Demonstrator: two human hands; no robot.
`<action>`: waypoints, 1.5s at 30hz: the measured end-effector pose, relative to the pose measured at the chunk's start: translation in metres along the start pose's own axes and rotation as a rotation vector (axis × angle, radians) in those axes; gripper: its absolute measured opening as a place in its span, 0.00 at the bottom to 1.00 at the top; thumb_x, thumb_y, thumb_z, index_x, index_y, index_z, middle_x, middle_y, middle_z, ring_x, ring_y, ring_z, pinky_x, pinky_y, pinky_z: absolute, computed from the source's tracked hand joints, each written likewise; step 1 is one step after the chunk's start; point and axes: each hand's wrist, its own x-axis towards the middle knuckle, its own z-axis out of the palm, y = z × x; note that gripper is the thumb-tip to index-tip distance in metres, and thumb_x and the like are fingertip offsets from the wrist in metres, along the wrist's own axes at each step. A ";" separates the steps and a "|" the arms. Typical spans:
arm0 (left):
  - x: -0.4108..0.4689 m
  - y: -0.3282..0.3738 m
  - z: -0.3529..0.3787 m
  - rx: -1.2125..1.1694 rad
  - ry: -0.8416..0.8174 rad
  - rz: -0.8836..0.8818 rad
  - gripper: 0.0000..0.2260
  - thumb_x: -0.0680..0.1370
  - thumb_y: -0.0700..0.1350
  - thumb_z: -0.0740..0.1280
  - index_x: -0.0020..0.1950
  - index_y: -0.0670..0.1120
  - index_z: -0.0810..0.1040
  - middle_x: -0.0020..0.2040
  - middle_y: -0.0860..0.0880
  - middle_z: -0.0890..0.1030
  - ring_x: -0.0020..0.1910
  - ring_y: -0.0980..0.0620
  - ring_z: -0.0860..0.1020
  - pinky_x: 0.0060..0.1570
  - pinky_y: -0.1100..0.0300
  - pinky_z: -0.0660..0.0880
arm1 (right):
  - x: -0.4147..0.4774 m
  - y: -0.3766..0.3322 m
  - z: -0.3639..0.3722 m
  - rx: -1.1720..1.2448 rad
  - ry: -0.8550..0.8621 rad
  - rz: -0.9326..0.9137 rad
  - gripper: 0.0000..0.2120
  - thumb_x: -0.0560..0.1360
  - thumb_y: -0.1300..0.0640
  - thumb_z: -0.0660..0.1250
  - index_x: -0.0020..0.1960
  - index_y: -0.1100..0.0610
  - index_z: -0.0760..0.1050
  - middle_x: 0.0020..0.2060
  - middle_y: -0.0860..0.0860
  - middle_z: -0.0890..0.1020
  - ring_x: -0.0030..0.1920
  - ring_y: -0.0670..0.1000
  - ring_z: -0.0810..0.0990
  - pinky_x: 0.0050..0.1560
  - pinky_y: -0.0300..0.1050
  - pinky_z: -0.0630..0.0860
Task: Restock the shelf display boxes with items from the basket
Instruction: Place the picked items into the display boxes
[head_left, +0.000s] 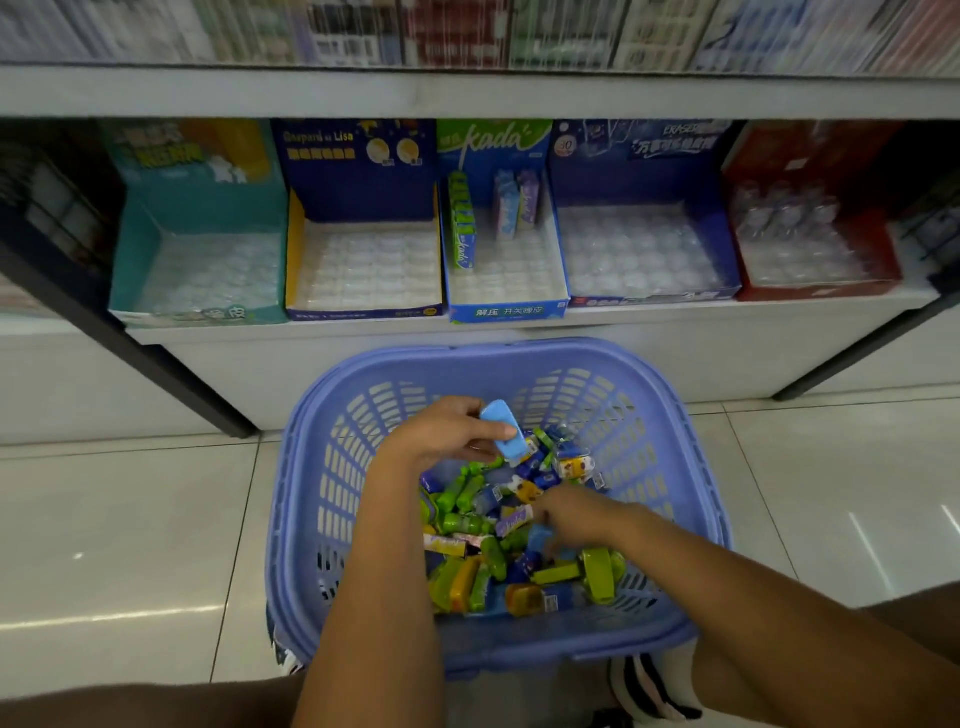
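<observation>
Pinching smooth rounded blue eraser (501, 432) with left hand (447, 434); burying right hand (576, 519) fingers (549, 512) among glossy packets (483, 545), grip unclear; "kada" box (501, 260) behind.

Head view looks steeply down — close over basket (519, 354), facing shelf (467, 93).

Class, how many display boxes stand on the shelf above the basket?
5, in a row from left to right: teal box, navy box, Kada box, blue box, red box. Others may be hidden at the dark edges.
</observation>
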 end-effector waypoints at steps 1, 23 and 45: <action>-0.006 0.008 -0.001 -0.009 0.004 0.006 0.11 0.75 0.42 0.70 0.56 0.41 0.78 0.51 0.43 0.83 0.49 0.48 0.82 0.53 0.56 0.80 | -0.002 0.001 -0.005 0.082 0.036 -0.001 0.12 0.71 0.55 0.72 0.40 0.57 0.70 0.33 0.55 0.69 0.35 0.53 0.69 0.34 0.43 0.64; -0.120 0.061 -0.139 -0.547 0.734 0.463 0.11 0.74 0.50 0.71 0.41 0.47 0.72 0.28 0.52 0.67 0.27 0.55 0.66 0.27 0.63 0.69 | 0.003 -0.201 -0.247 0.610 1.009 -0.496 0.11 0.73 0.61 0.70 0.54 0.55 0.75 0.44 0.53 0.80 0.44 0.51 0.79 0.48 0.41 0.78; -0.096 0.036 -0.163 -0.537 0.899 0.396 0.14 0.77 0.58 0.64 0.40 0.50 0.79 0.32 0.52 0.84 0.23 0.61 0.73 0.25 0.66 0.74 | 0.099 -0.269 -0.290 0.017 0.857 -0.252 0.14 0.78 0.61 0.56 0.57 0.65 0.74 0.55 0.62 0.78 0.56 0.61 0.76 0.52 0.47 0.72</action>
